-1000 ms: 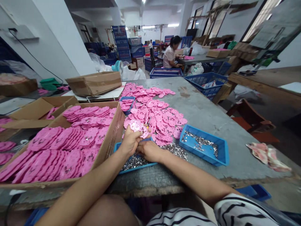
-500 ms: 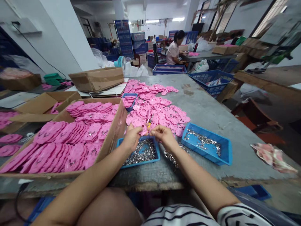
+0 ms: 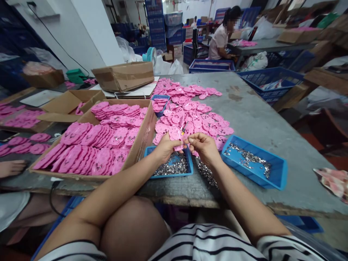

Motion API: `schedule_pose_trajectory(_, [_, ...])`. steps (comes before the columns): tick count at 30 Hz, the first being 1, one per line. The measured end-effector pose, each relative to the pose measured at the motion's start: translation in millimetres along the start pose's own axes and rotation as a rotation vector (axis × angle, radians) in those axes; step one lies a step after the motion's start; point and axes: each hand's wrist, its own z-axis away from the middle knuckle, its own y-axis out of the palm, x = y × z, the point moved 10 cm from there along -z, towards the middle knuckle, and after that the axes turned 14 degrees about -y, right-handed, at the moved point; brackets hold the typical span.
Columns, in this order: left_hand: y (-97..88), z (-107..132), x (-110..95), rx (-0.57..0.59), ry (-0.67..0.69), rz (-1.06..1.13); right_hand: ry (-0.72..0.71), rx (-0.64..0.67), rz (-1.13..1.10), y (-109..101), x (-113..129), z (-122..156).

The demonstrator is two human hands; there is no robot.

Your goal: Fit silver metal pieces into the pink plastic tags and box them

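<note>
My left hand (image 3: 165, 148) is closed on a flat pink piece (image 3: 175, 133) with a scalloped outline, held up over the near edge of a loose pile. Close to that piece's right edge, the fingertips of my right hand (image 3: 203, 145) are pinched together; whatever is between them is too small to make out. Below my hands, a blue tray (image 3: 166, 176) holds many small shiny metal parts. Beside it, under my right wrist, lies a heap of metal parts (image 3: 207, 173). Just beyond the held piece shows a slim tool (image 3: 183, 129) with a yellow part.
An open cardboard box (image 3: 148, 125) on the left holds stacked pink pieces. Loose pink pieces (image 3: 195, 116) spread across the table (image 3: 252, 119). A second blue tray (image 3: 272, 183) stands right. Someone's hand (image 3: 12, 168) rests at far left; another person (image 3: 219, 40) sits ahead.
My view has turned slightly left and down, so the table sits further right and higher. My left hand keeps the pink piece; my right hand stays pinched near its edge.
</note>
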Motion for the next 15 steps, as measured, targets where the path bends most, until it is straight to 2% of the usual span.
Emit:
schedule_pose_trajectory(5, [-0.1,-1.8,-2.1,0.005,0.043,0.000,-0.050,-0.123,0.028,-7.6,-0.6,-1.8])
schedule_pose_trajectory(10, [1.2,0.3,-7.9,0.000,0.111,-0.009,0.062,-0.176,-0.048,-3.8,-21.8,1.9])
schedule_pose_trajectory(15, [-1.8,0.8,-9.7,-0.046,0.125,-0.017,-0.072,-0.185,0.045,-3.8,-12.1,1.4])
